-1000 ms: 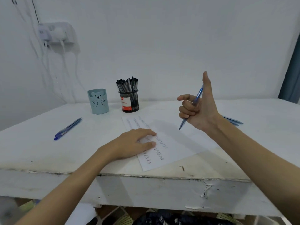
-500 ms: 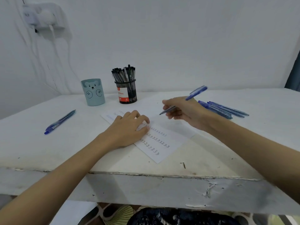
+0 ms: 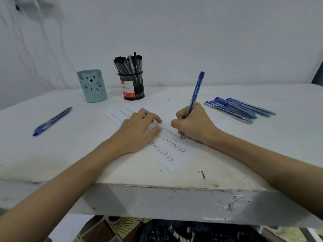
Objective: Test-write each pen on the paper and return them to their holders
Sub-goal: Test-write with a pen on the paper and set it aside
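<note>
A white sheet of paper (image 3: 172, 159) with rows of small written words lies in the middle of the table. My left hand (image 3: 139, 130) rests flat on it, fingers spread. My right hand (image 3: 195, 126) grips a blue pen (image 3: 195, 92) in a writing hold, its tip down on the paper at the end of a row. A pale blue bear-face holder (image 3: 92, 86) stands at the back left. Beside it a black mesh holder (image 3: 133, 86) is packed with black pens. Several blue pens (image 3: 239, 108) lie in a pile at the right.
One blue pen (image 3: 52, 121) lies alone on the table at the left. The white table's front edge (image 3: 174, 187) is chipped and runs close below the paper. A white wall stands right behind the holders.
My right hand has come down from the air with the blue pen and set its tip on the paper. My left hand stays on the sheet. The camera has tilted down.
</note>
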A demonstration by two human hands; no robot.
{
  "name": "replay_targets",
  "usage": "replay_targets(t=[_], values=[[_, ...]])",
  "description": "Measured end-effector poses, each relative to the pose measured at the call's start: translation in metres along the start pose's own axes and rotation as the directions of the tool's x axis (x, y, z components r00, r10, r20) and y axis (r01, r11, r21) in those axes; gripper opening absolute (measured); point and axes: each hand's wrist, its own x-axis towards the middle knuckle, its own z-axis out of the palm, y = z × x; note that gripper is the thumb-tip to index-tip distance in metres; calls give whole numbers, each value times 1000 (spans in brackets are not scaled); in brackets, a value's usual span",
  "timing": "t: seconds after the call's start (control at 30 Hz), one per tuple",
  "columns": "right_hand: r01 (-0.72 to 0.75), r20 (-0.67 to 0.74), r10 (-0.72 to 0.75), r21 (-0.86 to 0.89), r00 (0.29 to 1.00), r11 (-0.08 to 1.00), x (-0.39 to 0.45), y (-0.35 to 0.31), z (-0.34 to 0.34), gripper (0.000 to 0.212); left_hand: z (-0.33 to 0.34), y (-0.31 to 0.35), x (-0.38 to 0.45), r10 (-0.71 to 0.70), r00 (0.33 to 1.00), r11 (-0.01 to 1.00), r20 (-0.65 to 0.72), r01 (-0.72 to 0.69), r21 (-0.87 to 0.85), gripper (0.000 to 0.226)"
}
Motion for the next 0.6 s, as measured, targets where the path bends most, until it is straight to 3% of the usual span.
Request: replay_targets(t=[0.2,0.6], values=[[48,24,-47,-37,999,998,-1,-1,0,49,0,-1,-1,9,1000,1000,-9,-9,-3,28],[23,30,-22,-44,999,999,-1,-2,1,52,-1,1,-2,-2,1000,1000,-4,2,6,30]])
